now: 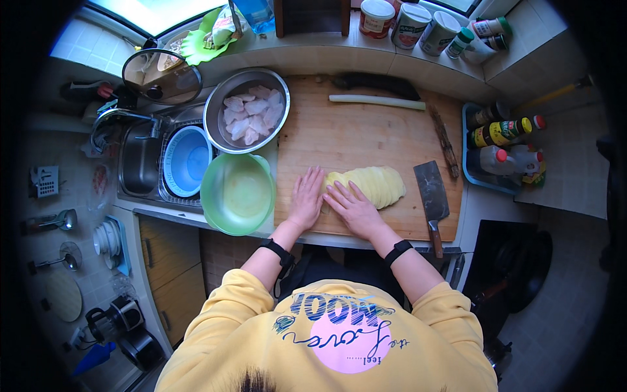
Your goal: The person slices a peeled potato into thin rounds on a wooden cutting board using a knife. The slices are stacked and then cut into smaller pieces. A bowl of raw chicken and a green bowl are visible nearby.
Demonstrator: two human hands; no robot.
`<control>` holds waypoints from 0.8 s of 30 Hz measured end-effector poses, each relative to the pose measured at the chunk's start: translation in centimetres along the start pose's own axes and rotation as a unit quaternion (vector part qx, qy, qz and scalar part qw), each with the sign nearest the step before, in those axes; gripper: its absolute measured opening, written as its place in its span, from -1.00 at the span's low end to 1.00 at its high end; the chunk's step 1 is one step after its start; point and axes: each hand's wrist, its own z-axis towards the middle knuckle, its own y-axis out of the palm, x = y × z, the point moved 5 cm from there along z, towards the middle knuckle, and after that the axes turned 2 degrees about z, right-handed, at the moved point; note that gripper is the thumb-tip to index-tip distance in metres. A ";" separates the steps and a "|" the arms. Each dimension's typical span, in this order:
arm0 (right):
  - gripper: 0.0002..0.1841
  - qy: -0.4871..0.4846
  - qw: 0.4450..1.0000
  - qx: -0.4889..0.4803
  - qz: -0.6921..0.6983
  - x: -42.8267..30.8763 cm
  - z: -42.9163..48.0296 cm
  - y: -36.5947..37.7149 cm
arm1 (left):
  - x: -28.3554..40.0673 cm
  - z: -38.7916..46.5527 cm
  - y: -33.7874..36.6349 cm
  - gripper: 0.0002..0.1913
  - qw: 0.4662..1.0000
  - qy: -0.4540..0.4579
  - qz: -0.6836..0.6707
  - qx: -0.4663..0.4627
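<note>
Pale yellow slices, apparently potato (379, 185), lie overlapped in a long row on the wooden cutting board (313, 132). My left hand (307, 200) rests flat at the left end of the row, fingers stretched out and its edge close against the slices. Across the slices near that same end lies my right hand (356, 211), palm down, its fingers extended and slightly spread. Neither hand is closed around anything. To the right of the row, a cleaver (432, 193) lies flat, its wooden handle (436, 240) reaching past the board's front edge.
A green plastic basin (238, 196) stands left of the board, below a steel bowl of raw chicken pieces (254, 115). A blue basin (188, 161) sits over the sink. An eggplant (377, 85), a scallion stalk (377, 102) and a brown root (443, 142) border the board. Bottles fill a blue tray (468, 166).
</note>
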 end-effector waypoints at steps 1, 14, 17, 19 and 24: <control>-0.36 0.013 0.999 -0.041 0.001 0.0 0.0 0.5 | 0.2 -0.2 -0.5 -0.25 1.000 -0.011 0.005 0.009; -0.46 0.000 0.998 -0.039 -0.047 -1.1 1.6 1.3 | -2.0 -4.6 -1.1 -0.27 0.999 -0.018 -0.045 0.025; -0.46 0.003 0.998 -0.028 -0.055 -1.1 1.6 1.5 | -1.7 -3.8 -1.3 -0.32 0.999 -0.027 -0.021 0.012; -0.45 0.007 0.998 -0.026 -0.048 -1.1 1.5 1.5 | -0.9 -3.3 -1.8 -0.30 0.999 -0.024 0.011 0.021; -0.47 0.039 0.999 -0.013 -0.025 -1.1 1.2 0.7 | 0.4 -3.6 -4.5 -0.16 0.992 -0.087 0.015 0.093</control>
